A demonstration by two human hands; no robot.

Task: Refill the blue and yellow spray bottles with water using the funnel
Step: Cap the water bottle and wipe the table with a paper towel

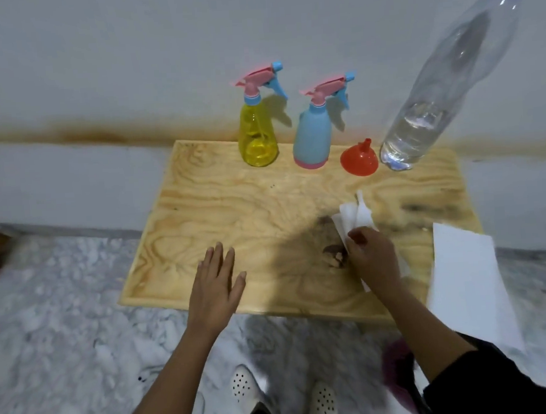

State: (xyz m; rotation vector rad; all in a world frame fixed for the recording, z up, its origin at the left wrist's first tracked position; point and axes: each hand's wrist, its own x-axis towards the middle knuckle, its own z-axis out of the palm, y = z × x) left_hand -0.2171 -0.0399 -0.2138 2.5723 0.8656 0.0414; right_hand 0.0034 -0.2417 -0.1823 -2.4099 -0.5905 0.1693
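The left hand [217, 280] lies flat on the near left part of the pale wooden board [201, 211], fingers spread and straight, grasping nothing. The board sits on a grey marbled floor [64, 315] against a white wall [128, 55] marked with a brownish stain line.

At the far edge of the board, the translucent yellow plastic spray bottle [257, 134] stands upright, its long axis vertical, its pink-and-blue trigger head screwed on with the blue nozzle pointing right. Just to its right, apart from it, the opaque light-blue plastic spray bottle with a pink base [313, 134] also stands upright, its matching head in place and its nozzle pointing right too. No writing or label can be read on either.

Next, the small red plastic funnel [360, 160] rests mouth-down on the board, spout pointing up. Close beside it stands the tall clear plastic water bottle with a blue cap [434, 97], capped, with water in its lower part; no label shows.

Nearer, the right hand [372, 258] is clenched on a crumpled white paper tissue [355, 216], pressing it to the board beside a dark knot in the wood. A flat white paper sheet [468, 278] overhangs the board's right edge.
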